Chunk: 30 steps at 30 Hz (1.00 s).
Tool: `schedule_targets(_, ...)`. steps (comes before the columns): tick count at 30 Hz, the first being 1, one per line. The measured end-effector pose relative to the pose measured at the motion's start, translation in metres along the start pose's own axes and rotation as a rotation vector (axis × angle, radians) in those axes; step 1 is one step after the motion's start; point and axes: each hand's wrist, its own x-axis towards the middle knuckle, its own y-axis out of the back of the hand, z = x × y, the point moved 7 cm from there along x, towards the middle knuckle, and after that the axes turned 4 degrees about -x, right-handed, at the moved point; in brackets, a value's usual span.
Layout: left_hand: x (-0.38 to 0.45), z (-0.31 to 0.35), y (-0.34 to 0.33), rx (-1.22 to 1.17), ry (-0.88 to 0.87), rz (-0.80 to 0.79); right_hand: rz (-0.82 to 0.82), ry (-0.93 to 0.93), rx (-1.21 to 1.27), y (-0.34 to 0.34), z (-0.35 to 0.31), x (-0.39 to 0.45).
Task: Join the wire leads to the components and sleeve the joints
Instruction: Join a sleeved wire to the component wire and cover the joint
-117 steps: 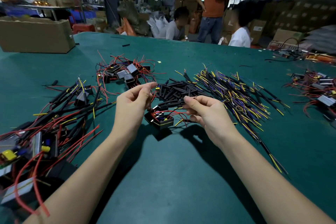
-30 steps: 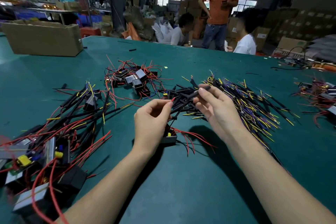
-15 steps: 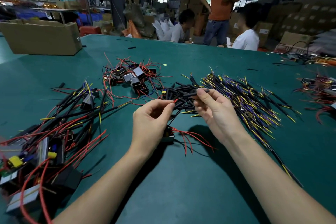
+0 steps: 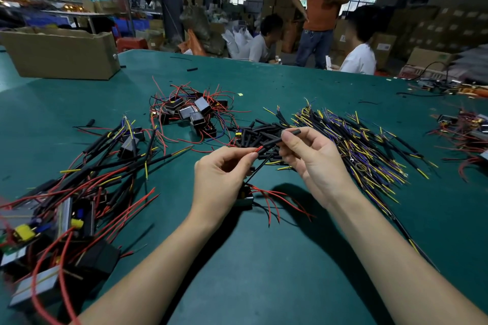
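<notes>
My left hand point(image 4: 220, 175) pinches a red wire lead point(image 4: 257, 150) between thumb and forefinger. My right hand point(image 4: 311, 158) pinches a black sleeve tube point(image 4: 280, 138), whose lower end sits over the red lead's tip. Below the hands a small boxy component point(image 4: 245, 196) lies on the green table point(image 4: 237, 272), its red leads spreading to the right. A heap of loose black sleeves point(image 4: 260, 130) lies just beyond my fingers.
Yellow, purple and black wires point(image 4: 356, 140) are piled at the right. Components with red leads point(image 4: 190, 111) lie farther back, and sleeved assemblies point(image 4: 87, 179) at the left. A cardboard box point(image 4: 60, 53) stands at the far left. People sit and stand beyond the table.
The component went from held near both hands to lying on the table. My right hand picked up a black sleeve and brought it onto the red lead that my left hand pinches.
</notes>
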Motion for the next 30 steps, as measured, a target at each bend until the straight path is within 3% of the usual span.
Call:
schedule_targets(13, 0.001, -0.004, -0.002, -0.036, 0.077, -0.083, -0.162, 0.096, -0.392, -0.018, -0.003, -0.003)
schedule_targets(16, 0.0, 0.0, -0.002, 0.044, 0.034, -0.135, -0.18, 0.081, -0.442, -0.018, -0.003, -0.003)
schedule_targets(22, 0.004, 0.013, 0.002, 0.494, -0.214, -0.29, -0.036, 0.13, -0.402, -0.005, -0.009, -0.002)
schedule_targets(27, 0.008, 0.007, 0.007, 0.537, -0.209, -0.285, 0.021, 0.123, -0.402, 0.003, -0.008, 0.0)
schedule_targets(30, 0.007, 0.007, 0.008, 0.448, -0.174, -0.237, -0.047, 0.095, -0.403, -0.001, -0.004, 0.0)
